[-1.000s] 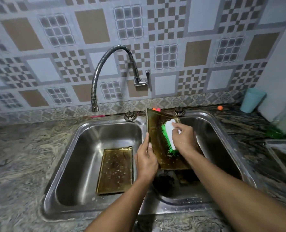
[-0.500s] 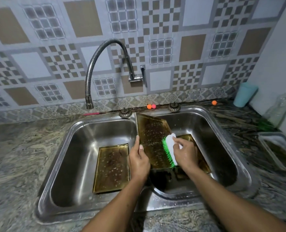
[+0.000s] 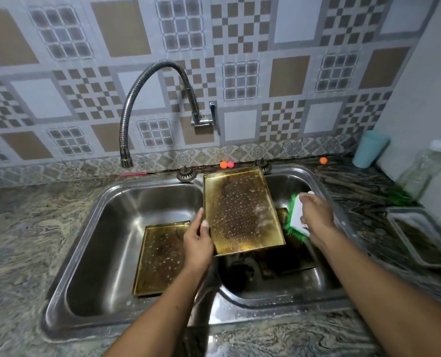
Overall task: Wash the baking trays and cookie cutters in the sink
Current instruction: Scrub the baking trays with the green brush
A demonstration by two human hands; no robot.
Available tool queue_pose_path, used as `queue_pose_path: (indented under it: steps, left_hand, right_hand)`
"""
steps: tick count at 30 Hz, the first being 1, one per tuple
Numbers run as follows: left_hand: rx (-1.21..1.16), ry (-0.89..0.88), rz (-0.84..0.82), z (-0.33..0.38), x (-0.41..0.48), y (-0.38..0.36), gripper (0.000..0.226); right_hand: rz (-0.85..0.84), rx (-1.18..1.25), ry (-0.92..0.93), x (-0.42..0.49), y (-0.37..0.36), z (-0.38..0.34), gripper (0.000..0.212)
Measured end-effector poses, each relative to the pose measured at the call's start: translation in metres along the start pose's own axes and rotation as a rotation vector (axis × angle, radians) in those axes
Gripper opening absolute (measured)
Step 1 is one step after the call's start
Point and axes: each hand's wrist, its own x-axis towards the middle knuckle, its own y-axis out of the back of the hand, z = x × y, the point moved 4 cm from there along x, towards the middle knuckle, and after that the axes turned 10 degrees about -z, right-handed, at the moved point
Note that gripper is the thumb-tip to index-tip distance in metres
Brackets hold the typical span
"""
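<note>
A golden baking tray point(image 3: 240, 212), wet with droplets and some suds, is tilted above the right basin; my left hand point(image 3: 197, 240) grips its left edge. My right hand point(image 3: 317, 217) holds a white scrub brush with green bristles point(image 3: 295, 217) just right of the tray, off its surface. A second golden tray point(image 3: 160, 258) lies flat in the left basin of the steel double sink point(image 3: 90, 228). Another tray lies low in the right basin point(image 3: 286, 264), mostly hidden in shadow.
A flexible steel faucet point(image 3: 134, 109) arches over the left basin, with no water running. A clear container point(image 3: 420, 235) sits on the marble counter at right, behind it a plastic bottle point(image 3: 423, 168) and a teal cup point(image 3: 369, 150). Small orange balls point(image 3: 226, 164) lie behind the sink.
My right hand has lifted the brush off the tray and swung it to the right. The tray's face has turned more toward me.
</note>
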Motion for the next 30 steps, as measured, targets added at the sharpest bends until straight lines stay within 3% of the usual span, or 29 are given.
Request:
queue_pose_path:
  steps: [3, 5, 8, 11, 14, 17, 20, 25, 27, 30]
  left_hand:
    - [-0.069, 0.078, -0.089, 0.003, -0.001, -0.023, 0.039]
    - [-0.067, 0.113, -0.16, 0.002, -0.006, -0.041, 0.041]
    - [-0.056, 0.173, -0.224, -0.002, -0.013, -0.06, 0.042]
    - [0.031, 0.235, -0.289, -0.01, -0.013, -0.076, 0.046]
    - [0.069, 0.251, -0.322, 0.004, -0.017, -0.09, 0.054]
    - [0.021, 0.192, -0.458, 0.031, -0.026, -0.108, 0.056]
    - [0.043, 0.163, -0.616, 0.042, -0.033, -0.12, 0.087]
    - [0.202, 0.066, -0.412, 0.055, -0.031, -0.115, 0.064]
    - [0.267, 0.025, -0.356, 0.055, -0.028, -0.107, 0.071]
    - [0.239, -0.003, -0.249, 0.048, -0.021, -0.083, 0.088]
  right_hand:
    - [-0.252, -0.074, -0.209, 0.003, -0.001, 0.007, 0.049]
    - [-0.309, -0.094, -0.233, 0.006, -0.002, 0.009, 0.06]
    - [-0.247, -0.152, -0.106, 0.011, 0.003, -0.006, 0.042]
    - [-0.185, -0.318, 0.049, 0.013, 0.005, -0.03, 0.05]
    - [-0.173, -0.514, 0.087, 0.005, -0.005, -0.047, 0.056]
    - [-0.166, -0.64, 0.115, -0.002, -0.025, -0.059, 0.049]
    - [-0.163, -0.644, 0.085, -0.002, -0.042, -0.062, 0.039]
    - [-0.233, -0.632, 0.084, -0.013, -0.074, -0.062, 0.037]
    - [-0.276, -0.612, 0.11, -0.019, -0.082, -0.059, 0.036]
    - [-0.301, -0.523, 0.202, -0.022, -0.083, -0.058, 0.012]
